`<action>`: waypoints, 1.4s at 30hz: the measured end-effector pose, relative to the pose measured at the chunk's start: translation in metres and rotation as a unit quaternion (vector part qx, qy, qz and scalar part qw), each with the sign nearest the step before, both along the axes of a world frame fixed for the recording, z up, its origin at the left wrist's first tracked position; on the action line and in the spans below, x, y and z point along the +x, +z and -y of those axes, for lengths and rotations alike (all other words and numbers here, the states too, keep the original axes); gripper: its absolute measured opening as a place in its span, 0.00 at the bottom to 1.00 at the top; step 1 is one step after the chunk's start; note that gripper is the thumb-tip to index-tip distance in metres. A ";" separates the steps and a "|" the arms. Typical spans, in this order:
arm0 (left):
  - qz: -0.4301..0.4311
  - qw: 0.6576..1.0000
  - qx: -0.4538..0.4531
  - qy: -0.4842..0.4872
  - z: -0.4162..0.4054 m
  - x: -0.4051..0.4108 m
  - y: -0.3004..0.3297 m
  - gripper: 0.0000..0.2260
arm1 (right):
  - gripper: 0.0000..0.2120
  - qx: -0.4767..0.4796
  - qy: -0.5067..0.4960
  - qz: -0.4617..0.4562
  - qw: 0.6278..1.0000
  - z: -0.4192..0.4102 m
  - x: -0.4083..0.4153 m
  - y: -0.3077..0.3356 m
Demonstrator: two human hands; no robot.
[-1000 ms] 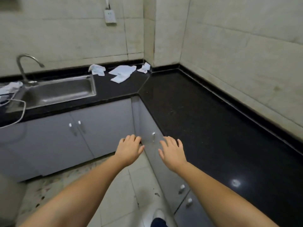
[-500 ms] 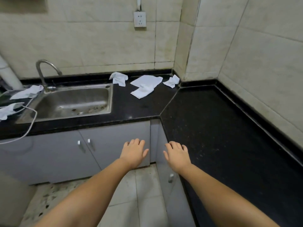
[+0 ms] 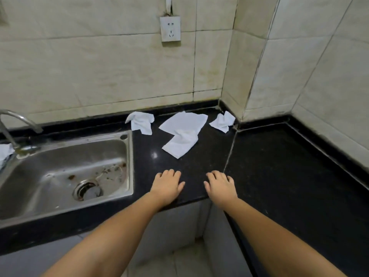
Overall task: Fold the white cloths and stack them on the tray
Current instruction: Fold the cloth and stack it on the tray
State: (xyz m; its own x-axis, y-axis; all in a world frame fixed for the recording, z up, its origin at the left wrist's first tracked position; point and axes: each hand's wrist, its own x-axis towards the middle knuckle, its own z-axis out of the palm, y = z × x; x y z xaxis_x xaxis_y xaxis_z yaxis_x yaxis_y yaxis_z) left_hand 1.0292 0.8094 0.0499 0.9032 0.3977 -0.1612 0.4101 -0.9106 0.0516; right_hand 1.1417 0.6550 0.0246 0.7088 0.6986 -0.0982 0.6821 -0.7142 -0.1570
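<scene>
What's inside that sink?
The sink holds a round drain, brown debris and stains. No cloths lie in it. Its left part is out of frame.

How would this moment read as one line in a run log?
phase: reaching | left hand: open, empty | right hand: open, empty | cloths: unfolded, on counter | tray: not in view

Faucet and a white cloth cut off by the left edge; fingertips hidden by both hands' backs.
</scene>
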 end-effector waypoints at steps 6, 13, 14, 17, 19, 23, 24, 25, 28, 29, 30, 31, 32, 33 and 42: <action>0.000 1.000 -0.009 -0.002 -0.063 0.070 -0.011 0.19 | 0.18 0.004 -0.016 -0.018 1.000 -0.068 0.070 0.000; -0.021 0.997 -0.034 0.062 -0.118 0.137 -0.029 0.18 | 0.19 0.004 0.031 -0.043 0.999 -0.152 0.164 -0.010; -0.032 0.996 -0.035 0.073 -0.125 0.144 -0.032 0.18 | 0.19 0.004 0.041 -0.048 0.998 -0.163 0.175 -0.011; -0.049 0.993 -0.042 0.100 -0.139 0.160 -0.041 0.18 | 0.19 0.002 0.083 -0.065 0.994 -0.193 0.201 -0.013; -0.050 0.992 -0.049 0.101 -0.147 0.169 -0.049 0.18 | 0.24 -0.017 0.123 -0.077 0.989 -0.210 0.214 -0.015; -0.036 0.996 -0.062 0.058 -0.159 0.180 -0.066 0.22 | 0.29 -0.094 0.228 -0.037 0.969 -0.234 0.224 -0.021; -0.033 0.996 -0.067 0.041 -0.161 0.183 -0.068 0.22 | 0.27 -0.114 0.245 -0.022 0.962 -0.237 0.225 -0.023; -0.034 0.997 -0.069 0.024 -0.162 0.185 -0.071 0.22 | 0.24 -0.132 0.259 -0.008 0.957 -0.239 0.224 -0.025; -0.039 0.997 -0.067 -0.010 -0.166 0.192 -0.076 0.18 | 0.18 -0.155 0.265 0.029 0.951 -0.242 0.222 -0.028; -0.034 0.997 -0.061 -0.023 -0.167 0.193 -0.076 0.16 | 0.17 -0.150 0.258 0.037 0.954 -0.239 0.222 -0.027; -0.024 0.997 -0.056 -0.039 -0.168 0.194 -0.075 0.14 | 0.17 -0.141 0.249 0.039 0.958 -0.236 0.223 -0.026; -0.015 0.997 -0.058 -0.052 -0.169 0.194 -0.073 0.12 | 0.17 -0.126 0.238 0.032 0.962 -0.231 0.223 -0.023; -0.007 0.996 -0.070 -0.060 -0.170 0.194 -0.069 0.11 | 0.17 -0.108 0.226 0.023 0.968 -0.225 0.224 -0.019; 0.000 0.994 -0.095 -0.057 -0.171 0.194 -0.065 0.09 | 0.16 -0.085 0.209 0.013 0.974 -0.218 0.225 -0.014; 0.103 0.964 -0.244 -0.022 -0.164 0.233 0.012 0.15 | 0.09 0.225 -0.127 -0.076 0.963 -0.146 0.240 0.073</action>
State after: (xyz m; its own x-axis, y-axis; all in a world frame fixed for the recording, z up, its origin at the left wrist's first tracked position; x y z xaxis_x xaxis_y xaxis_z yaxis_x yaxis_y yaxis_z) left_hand 1.2624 0.9737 0.0622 0.9503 0.2806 -0.1351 0.3073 -0.7741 0.5535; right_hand 1.3815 0.8006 0.0979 0.8640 0.5002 0.0579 0.4389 -0.6917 -0.5735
